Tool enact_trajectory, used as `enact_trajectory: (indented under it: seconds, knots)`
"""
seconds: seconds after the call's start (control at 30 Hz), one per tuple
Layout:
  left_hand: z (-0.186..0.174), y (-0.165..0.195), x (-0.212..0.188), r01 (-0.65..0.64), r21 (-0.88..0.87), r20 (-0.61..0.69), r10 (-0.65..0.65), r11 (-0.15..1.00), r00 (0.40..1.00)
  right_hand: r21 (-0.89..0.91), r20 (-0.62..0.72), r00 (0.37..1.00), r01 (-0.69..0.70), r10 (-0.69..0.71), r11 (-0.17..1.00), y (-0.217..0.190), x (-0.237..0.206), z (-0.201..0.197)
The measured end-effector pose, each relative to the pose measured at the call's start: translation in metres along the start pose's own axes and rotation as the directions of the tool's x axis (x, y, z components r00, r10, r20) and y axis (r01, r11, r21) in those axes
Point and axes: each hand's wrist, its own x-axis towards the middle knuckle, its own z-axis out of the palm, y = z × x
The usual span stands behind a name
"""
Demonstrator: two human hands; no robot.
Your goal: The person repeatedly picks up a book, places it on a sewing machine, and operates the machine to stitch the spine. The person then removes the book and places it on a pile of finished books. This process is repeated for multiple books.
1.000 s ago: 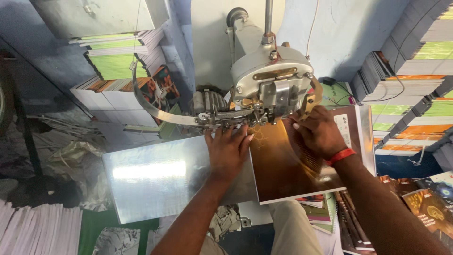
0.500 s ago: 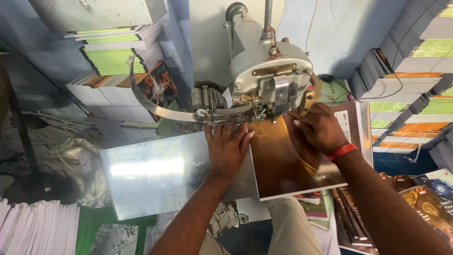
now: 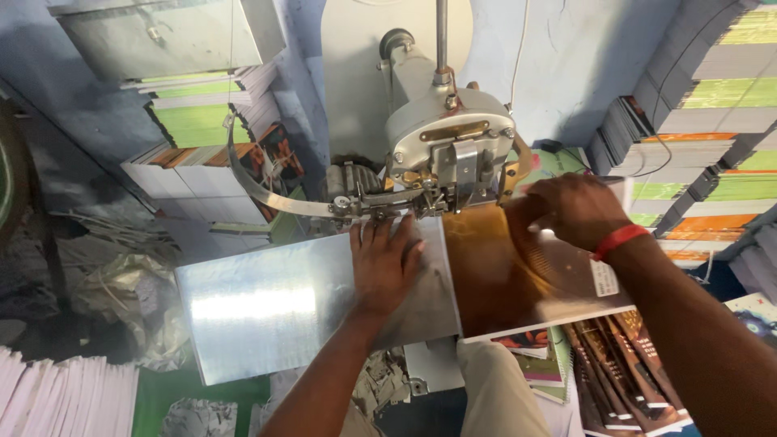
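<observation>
The left hand (image 3: 384, 263) lies flat, fingers spread wide and palm down, on the shiny metal bench (image 3: 267, 311), its fingertips just short of the stitching machine (image 3: 449, 150) at twelve o'clock. It holds nothing; it presses on the plate right beside the left edge of the brown booklet (image 3: 506, 279). The right hand (image 3: 571, 210), at two o'clock from the left one, curls over the far right part of that booklet, fingers bent down onto the cover; whether it pinches the edge or only presses cannot be told. A red wristband (image 3: 619, 241) sits on that wrist.

The brown booklet lies open and flat across the right half of the bench, its upper edge tucked under the head of the machine, at three o'clock from the left hand. A curved metal strip (image 3: 259, 190) sweeps out from the machine toward ten o'clock.

Stacks of booklets with green and orange edges (image 3: 704, 121) rise at two o'clock against the wall, and another pile (image 3: 198, 121) stands at ten o'clock. More coloured booklets (image 3: 623, 364) lie below the bench at five o'clock, and white paper stacks (image 3: 57, 396) at eight o'clock.
</observation>
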Motion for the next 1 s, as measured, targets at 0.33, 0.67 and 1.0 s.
enact_trajectory:
  seconds: [0.33, 0.67, 1.0]
  knots:
    - [0.014, 0.014, -0.020, 0.091, -0.120, -0.046, -0.097, 0.989, 0.994, -0.228, -0.090, 0.986, -0.154, 0.137, 0.961, 0.001, -0.048, -0.052]
    - [0.013, 0.075, -0.024, -0.034, -0.273, 0.031, 0.044, 0.961, 0.999, -0.158, -0.294, 0.933, -0.261, 0.207, 0.952, 0.051, -0.114, -0.112]
    - [0.011, 0.045, -0.022, -0.039, -0.155, 0.110, 0.057, 0.987, 0.992, -0.219, -0.109, 0.842, -0.539, 0.529, 0.813, 0.117, -0.081, -0.122]
